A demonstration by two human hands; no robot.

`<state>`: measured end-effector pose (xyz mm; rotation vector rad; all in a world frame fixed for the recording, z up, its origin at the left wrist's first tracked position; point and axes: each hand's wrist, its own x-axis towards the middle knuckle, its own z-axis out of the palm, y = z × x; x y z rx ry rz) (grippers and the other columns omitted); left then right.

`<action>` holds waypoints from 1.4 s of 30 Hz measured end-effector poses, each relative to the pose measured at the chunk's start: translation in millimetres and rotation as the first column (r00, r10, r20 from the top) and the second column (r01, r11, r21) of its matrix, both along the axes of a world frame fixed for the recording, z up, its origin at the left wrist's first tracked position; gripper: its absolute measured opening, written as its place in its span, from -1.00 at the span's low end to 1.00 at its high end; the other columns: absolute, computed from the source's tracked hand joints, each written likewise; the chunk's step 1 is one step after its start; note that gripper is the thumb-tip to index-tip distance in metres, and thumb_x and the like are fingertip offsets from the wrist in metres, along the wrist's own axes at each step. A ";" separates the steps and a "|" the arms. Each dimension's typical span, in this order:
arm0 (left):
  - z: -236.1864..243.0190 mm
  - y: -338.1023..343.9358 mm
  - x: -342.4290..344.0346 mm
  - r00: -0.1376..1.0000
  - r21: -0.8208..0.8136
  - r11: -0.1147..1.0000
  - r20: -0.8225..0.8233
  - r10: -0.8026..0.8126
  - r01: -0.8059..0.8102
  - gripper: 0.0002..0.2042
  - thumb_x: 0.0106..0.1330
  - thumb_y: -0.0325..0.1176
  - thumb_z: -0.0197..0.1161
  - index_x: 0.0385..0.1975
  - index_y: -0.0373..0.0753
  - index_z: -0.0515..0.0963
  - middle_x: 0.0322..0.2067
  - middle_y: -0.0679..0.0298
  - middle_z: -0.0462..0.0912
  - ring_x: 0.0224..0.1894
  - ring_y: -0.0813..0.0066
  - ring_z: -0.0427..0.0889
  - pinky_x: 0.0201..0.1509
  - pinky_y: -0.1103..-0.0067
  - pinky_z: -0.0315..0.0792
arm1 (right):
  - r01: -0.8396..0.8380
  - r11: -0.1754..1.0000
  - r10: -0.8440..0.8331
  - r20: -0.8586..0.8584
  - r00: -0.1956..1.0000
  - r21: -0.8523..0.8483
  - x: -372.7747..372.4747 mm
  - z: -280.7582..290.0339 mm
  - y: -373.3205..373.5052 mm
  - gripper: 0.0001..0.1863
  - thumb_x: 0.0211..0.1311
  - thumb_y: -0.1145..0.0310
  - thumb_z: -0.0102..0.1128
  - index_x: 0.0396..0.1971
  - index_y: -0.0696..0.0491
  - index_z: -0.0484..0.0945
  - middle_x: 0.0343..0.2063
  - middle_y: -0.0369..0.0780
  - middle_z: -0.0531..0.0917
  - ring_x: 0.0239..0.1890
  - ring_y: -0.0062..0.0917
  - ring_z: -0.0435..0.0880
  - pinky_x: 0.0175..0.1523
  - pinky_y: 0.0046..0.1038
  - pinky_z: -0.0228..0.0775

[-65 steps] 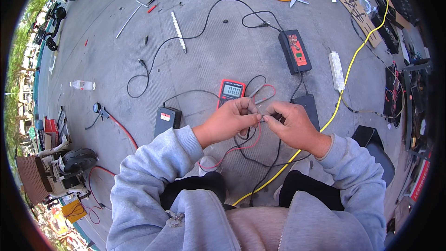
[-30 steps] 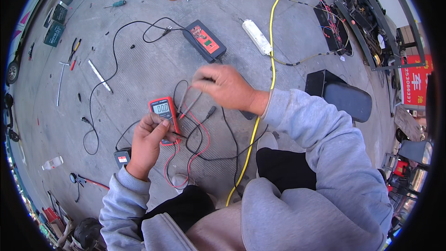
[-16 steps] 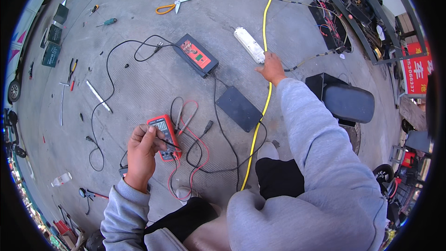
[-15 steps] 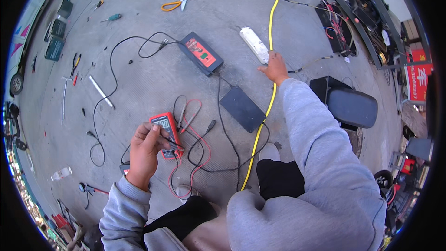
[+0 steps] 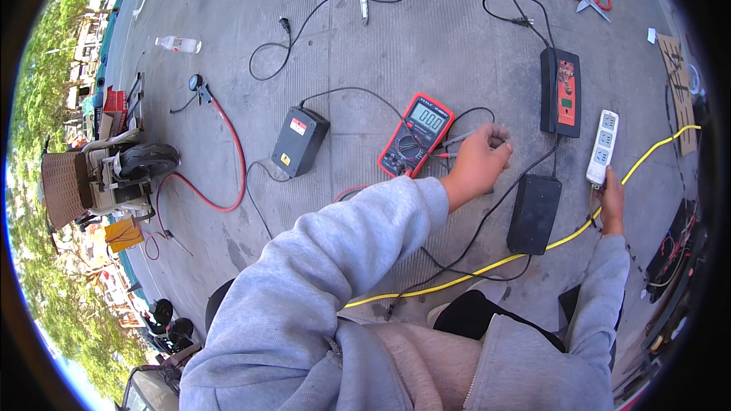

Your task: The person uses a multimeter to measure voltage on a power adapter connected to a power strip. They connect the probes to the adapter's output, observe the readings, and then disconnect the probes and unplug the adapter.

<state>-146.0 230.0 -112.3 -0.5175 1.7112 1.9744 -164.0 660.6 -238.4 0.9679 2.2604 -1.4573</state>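
My left hand (image 5: 483, 158) is closed over the probe leads right of the red multimeter (image 5: 415, 133); what its curled, slightly blurred fingers hold cannot be made out. My right hand (image 5: 611, 202) grips the lower end of a white power strip (image 5: 604, 137), its sockets facing up. Between the hands lies a flat black box (image 5: 534, 217), cabled to a black charger with an orange panel (image 5: 564, 95) above it. A smaller black adapter (image 5: 299, 144) lies left of the multimeter.
A yellow cable (image 5: 655, 148) crosses the floor at right, near cardboard (image 5: 678, 91). Orange-handled scissors (image 5: 592, 4), a plastic bottle (image 5: 178, 44) and a red hose (image 5: 236, 194) lie around. A scooter (image 5: 114, 175) with a basket stands at left; black cords loop across the floor.
The view has swung leftward. My left hand has moved from over the multimeter to its right. My right hand holds the power strip, whose socket side now shows.
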 end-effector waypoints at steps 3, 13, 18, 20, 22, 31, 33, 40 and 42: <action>-3.2 -31.6 -46.7 0.976 0.104 0.971 -0.017 0.219 -0.216 -0.63 0.39 -0.46 0.15 0.12 -0.50 0.32 -0.17 0.04 0.62 -0.31 0.40 0.67 -0.21 0.51 0.62 | -0.157 0.902 0.179 -0.018 0.984 0.401 -1.4 2.9 3.6 -0.38 0.34 -0.08 0.19 -0.10 0.31 0.62 -0.21 -0.04 0.70 -0.14 -0.36 0.64 0.04 -0.38 0.42; 34.4 -230.7 -170.5 0.857 0.272 0.874 -0.225 0.464 -0.402 -0.72 0.51 -0.47 -0.04 0.14 -0.41 0.30 0.05 0.08 0.58 0.11 0.21 0.62 0.11 0.40 0.61 | -0.199 0.819 0.345 -0.184 0.921 0.538 -1.3 30.4 -32.2 -0.50 0.34 0.16 0.22 0.03 0.31 0.55 -0.09 0.00 0.66 -0.06 -0.30 0.65 0.07 -0.35 0.45; 25.7 -207.4 -152.5 0.909 0.198 0.943 -0.272 0.314 -0.267 -0.68 0.54 -0.45 -0.05 0.20 -0.46 0.28 0.13 -0.01 0.52 0.13 0.15 0.59 0.21 0.37 0.58 | -0.249 0.791 0.436 -0.230 0.870 0.559 8.4 74.7 -84.6 -0.61 0.36 0.26 0.20 0.04 0.24 0.54 -0.09 -0.04 0.62 -0.13 -0.37 0.63 0.01 -0.39 0.46; 25.4 -191.0 -139.5 0.925 0.076 0.970 -0.293 0.241 -0.229 -0.57 0.54 -0.30 0.04 0.22 -0.52 0.28 0.21 -0.08 0.45 0.21 0.10 0.54 0.26 0.39 0.55 | -0.263 0.771 0.495 -0.286 0.820 0.580 15.0 88.2 -107.7 -0.68 0.36 0.33 0.20 0.02 0.17 0.55 -0.10 -0.09 0.58 -0.16 -0.44 0.59 -0.04 -0.41 0.46; 39.0 -202.7 -123.9 0.970 -0.179 0.962 -0.095 -0.224 0.204 -0.45 0.49 -0.22 0.13 0.28 -0.51 0.23 0.23 -0.06 0.44 0.23 0.12 0.52 0.27 0.41 0.53 | -0.326 0.760 0.533 -0.252 0.808 0.562 24.7 99.7 -131.2 -0.69 0.36 0.34 0.20 0.02 0.15 0.55 -0.08 -0.12 0.57 -0.16 -0.45 0.57 -0.06 -0.42 0.45; 57.7 -420.1 152.7 0.898 -0.618 0.762 0.425 0.115 0.195 -0.43 0.40 -0.13 0.21 0.29 -0.39 0.35 -0.06 0.13 0.63 -0.07 0.37 0.60 -0.01 0.43 0.52 | -0.577 0.728 0.673 -0.227 0.704 0.370 50.0 131.2 -204.5 -0.80 0.32 0.50 0.15 -0.08 0.14 0.53 -0.13 -0.22 0.53 -0.15 -0.49 0.53 -0.11 -0.52 0.38; 20.2 -442.8 238.1 0.853 -0.820 0.567 0.347 0.390 0.074 -0.49 0.31 -0.19 0.30 0.11 -0.47 0.50 -0.14 0.03 0.69 -0.09 0.29 0.68 0.02 0.46 0.51 | -0.674 0.624 0.769 -0.158 0.620 0.395 45.9 134.2 -219.6 -0.81 0.30 0.51 0.16 -0.10 0.16 0.53 -0.13 -0.21 0.52 -0.15 -0.49 0.53 -0.11 -0.52 0.39; -96.0 -444.8 402.8 0.608 -0.868 0.433 0.483 0.630 0.241 -0.24 0.22 -0.22 0.29 0.36 -0.46 0.15 0.09 -0.18 0.55 0.14 -0.04 0.56 0.26 0.31 0.42 | -0.821 0.459 0.888 -0.200 0.415 0.338 29.3 150.1 -289.6 -0.83 0.26 0.58 0.14 -0.15 0.19 0.52 -0.15 -0.19 0.49 -0.19 -0.49 0.51 -0.13 -0.53 0.40; -113.1 -441.3 415.7 0.592 -0.857 0.486 0.484 0.645 0.170 -0.20 0.22 -0.29 0.26 0.41 -0.44 0.03 0.12 -0.19 0.50 0.11 -0.09 0.56 0.21 0.19 0.45 | -0.836 0.446 0.893 -0.213 0.396 0.319 29.5 157.9 -301.2 -0.83 0.25 0.59 0.14 -0.16 0.19 0.52 -0.16 -0.19 0.49 -0.20 -0.50 0.51 -0.14 -0.53 0.40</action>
